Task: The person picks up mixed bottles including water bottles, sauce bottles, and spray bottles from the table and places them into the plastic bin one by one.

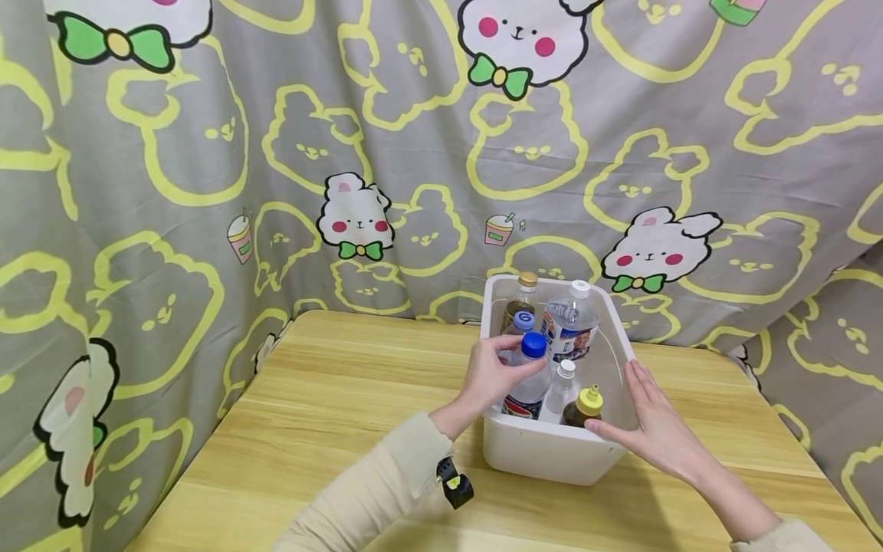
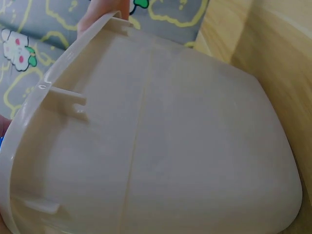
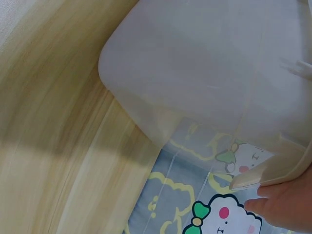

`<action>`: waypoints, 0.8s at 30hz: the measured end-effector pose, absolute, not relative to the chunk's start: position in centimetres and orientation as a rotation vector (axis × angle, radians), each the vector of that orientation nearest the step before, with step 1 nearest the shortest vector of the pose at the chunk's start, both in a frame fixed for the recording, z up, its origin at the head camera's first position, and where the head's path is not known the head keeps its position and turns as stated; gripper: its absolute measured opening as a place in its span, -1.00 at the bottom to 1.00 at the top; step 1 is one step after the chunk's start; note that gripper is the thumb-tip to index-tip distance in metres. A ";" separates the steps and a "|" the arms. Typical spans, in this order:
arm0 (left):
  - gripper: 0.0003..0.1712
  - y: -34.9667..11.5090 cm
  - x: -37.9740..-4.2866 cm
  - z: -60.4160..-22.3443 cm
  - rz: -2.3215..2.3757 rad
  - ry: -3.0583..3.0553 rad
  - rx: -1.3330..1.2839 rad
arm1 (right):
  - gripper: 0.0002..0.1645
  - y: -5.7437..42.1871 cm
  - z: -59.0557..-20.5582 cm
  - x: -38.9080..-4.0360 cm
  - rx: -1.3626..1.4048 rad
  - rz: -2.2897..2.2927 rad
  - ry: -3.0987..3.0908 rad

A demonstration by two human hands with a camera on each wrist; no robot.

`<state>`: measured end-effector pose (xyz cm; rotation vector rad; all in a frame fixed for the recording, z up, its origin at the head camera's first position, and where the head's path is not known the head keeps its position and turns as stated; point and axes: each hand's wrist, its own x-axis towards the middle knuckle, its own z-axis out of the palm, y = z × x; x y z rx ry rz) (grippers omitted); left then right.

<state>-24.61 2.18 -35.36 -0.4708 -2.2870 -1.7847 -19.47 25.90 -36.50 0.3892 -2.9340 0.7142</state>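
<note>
A white plastic bin (image 1: 538,452) on the table holds several bottles standing upright. My left hand (image 1: 483,377) reaches over its left rim and pinches a clear bottle with a dark blue cap (image 1: 533,345) near the top, thumb and fingers on either side. My right hand (image 1: 658,429) rests on the bin's front right corner, its fingers straight along the right rim and the thumb on the front rim. Beside that thumb is a dark bottle with a yellow nozzle cap (image 1: 590,402). A small white-capped bottle (image 1: 564,383) stands between these two bottles.
Farther back in the bin stand a large white-capped bottle (image 1: 572,326), a gold-capped bottle (image 1: 526,285) and a light-blue-capped bottle (image 1: 523,320). The wooden table (image 1: 372,383) extends around the bin. A patterned grey curtain (image 1: 421,153) hangs behind. A black strap device (image 1: 455,491) is on the left wrist.
</note>
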 end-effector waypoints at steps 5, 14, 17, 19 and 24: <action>-0.60 2.2 -24.6 -35.5 -1.747 -2.275 -0.491 | 0.27 25.8 -36.5 -19.5 0.391 0.712 -2.929; -0.59 2.1 -24.5 -35.6 -1.732 -2.285 -0.504 | 0.27 25.8 -36.5 -19.5 0.395 0.710 -2.924; -0.59 2.1 -24.5 -35.7 -1.721 -2.294 -0.503 | 0.26 25.8 -36.5 -19.5 0.397 0.714 -2.926; -0.59 2.1 -24.5 -35.8 -1.718 -2.297 -0.502 | 0.26 25.9 -36.5 -19.5 0.395 0.714 -2.929; -0.58 2.2 -24.6 -36.0 -1.713 -2.297 -0.508 | 0.27 25.9 -36.5 -19.5 0.391 0.717 -2.933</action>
